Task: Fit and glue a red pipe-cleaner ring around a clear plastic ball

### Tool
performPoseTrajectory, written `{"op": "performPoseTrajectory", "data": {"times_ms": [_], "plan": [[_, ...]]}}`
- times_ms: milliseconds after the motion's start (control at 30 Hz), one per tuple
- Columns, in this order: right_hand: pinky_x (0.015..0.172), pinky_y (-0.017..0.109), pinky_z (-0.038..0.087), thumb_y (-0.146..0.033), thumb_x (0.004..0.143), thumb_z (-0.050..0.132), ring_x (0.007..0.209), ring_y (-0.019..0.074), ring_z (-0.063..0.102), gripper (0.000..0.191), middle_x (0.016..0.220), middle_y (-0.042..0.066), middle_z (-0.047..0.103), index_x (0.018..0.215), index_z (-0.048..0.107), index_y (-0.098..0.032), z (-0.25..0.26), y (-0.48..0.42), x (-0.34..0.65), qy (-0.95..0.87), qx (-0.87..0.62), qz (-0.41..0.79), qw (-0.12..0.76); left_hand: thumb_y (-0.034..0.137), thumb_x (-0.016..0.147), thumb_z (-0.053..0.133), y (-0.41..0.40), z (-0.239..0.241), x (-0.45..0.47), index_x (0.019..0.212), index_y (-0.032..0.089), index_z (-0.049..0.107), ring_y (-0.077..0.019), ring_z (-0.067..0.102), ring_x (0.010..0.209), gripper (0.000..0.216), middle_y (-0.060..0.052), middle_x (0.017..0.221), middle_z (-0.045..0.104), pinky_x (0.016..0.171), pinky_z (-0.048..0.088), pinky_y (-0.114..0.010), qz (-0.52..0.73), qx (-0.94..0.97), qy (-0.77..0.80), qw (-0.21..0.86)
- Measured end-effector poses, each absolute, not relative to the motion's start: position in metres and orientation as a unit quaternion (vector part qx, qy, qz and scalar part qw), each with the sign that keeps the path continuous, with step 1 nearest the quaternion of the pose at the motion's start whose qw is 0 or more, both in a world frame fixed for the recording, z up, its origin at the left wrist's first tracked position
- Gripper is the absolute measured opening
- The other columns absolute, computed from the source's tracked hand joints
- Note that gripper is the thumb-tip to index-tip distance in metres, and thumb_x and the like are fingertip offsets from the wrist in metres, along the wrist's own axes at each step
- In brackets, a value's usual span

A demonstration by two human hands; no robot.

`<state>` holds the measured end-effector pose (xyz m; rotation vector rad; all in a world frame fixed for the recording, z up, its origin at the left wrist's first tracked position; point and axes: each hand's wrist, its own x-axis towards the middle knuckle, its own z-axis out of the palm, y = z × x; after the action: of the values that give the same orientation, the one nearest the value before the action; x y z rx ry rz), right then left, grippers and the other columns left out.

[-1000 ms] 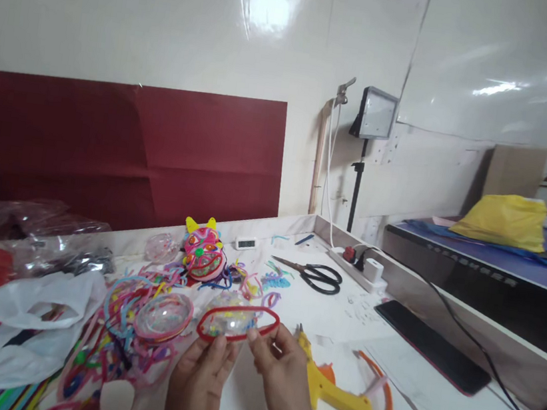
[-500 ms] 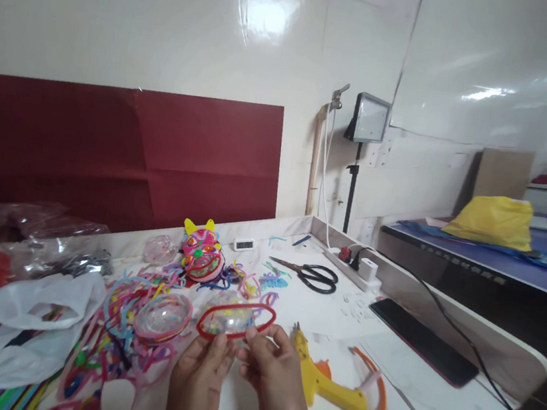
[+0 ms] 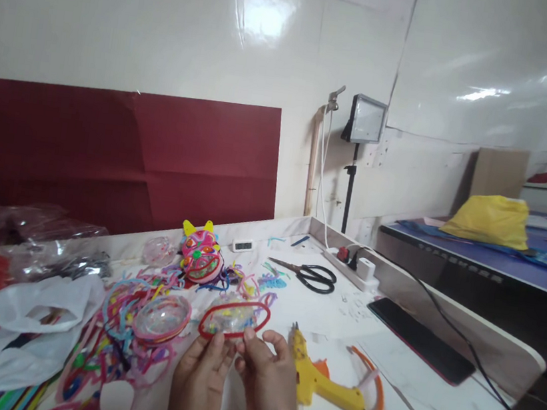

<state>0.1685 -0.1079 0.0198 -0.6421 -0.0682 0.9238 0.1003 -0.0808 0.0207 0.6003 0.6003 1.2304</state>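
Note:
A red pipe cleaner bent into a long oval loop [image 3: 245,303] is held up above the table's front part. My left hand [image 3: 204,371] pinches its lower edge between thumb and fingers. Close beside it, my right hand [image 3: 268,379] pinches the same edge further right. Behind the loop, and partly seen through it, is a clear plastic shell [image 3: 228,320]. Left of my hands, a clear bowl-shaped piece with a pink rim [image 3: 162,318] rests on a heap of coloured pipe cleaners [image 3: 124,300]. A yellow glue gun [image 3: 325,383] lies right of my right hand.
Black-handled scissors [image 3: 314,277], a phone [image 3: 419,342] and a power strip [image 3: 356,269] lie to the right. A decorated animal head [image 3: 200,256] stands behind the heap. White plastic bags [image 3: 31,321] cover the left side. The table has a raised rim [image 3: 512,341].
The red loop's right end has come slightly left, and the loop looks a little shorter. My right hand has shifted slightly left. The view has moved a little.

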Motion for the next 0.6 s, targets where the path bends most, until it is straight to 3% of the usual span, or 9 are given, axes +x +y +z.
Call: {"op": "performPoseTrajectory", "data": {"times_ms": [133, 333, 600], "plan": [[0.049, 0.017, 0.047, -0.027, 0.048, 0.091, 0.05, 0.0113, 0.063, 0.066, 0.054, -0.003, 0.069, 0.09, 0.04, -0.024, 0.022, -0.108, 0.166, -0.019, -0.283, 0.434, 0.855, 0.024, 0.047, 0.091, -0.083, 0.022, 0.101, 0.07, 0.017, 0.071, -0.0189, 0.07, 0.066, 0.031, -0.005, 0.067, 0.075, 0.065, 0.057, -0.027, 0.559, 0.262, 0.284, 0.733], [0.05, 0.02, 0.049, -0.025, 0.048, 0.091, 0.049, 0.0121, 0.063, 0.07, 0.056, -0.003, 0.07, 0.093, 0.037, -0.024, 0.017, -0.109, 0.16, -0.02, -0.291, 0.425, 0.857, 0.038, 0.055, 0.087, -0.086, 0.018, 0.103, 0.071, 0.013, 0.073, -0.0239, 0.07, 0.075, 0.032, -0.007, 0.069, 0.074, 0.072, 0.053, -0.032, 0.533, 0.327, 0.278, 0.729], [0.048, 0.02, 0.046, -0.032, 0.05, 0.089, 0.043, 0.0099, 0.056, 0.068, 0.055, -0.006, 0.068, 0.092, 0.036, -0.024, 0.013, -0.11, 0.153, -0.055, -0.327, 0.417, 0.846, 0.036, 0.058, 0.085, -0.09, 0.017, 0.102, 0.071, 0.014, 0.075, -0.0255, 0.068, 0.08, 0.028, -0.009, 0.073, 0.074, 0.074, 0.05, -0.033, 0.514, 0.363, 0.295, 0.719]]}}
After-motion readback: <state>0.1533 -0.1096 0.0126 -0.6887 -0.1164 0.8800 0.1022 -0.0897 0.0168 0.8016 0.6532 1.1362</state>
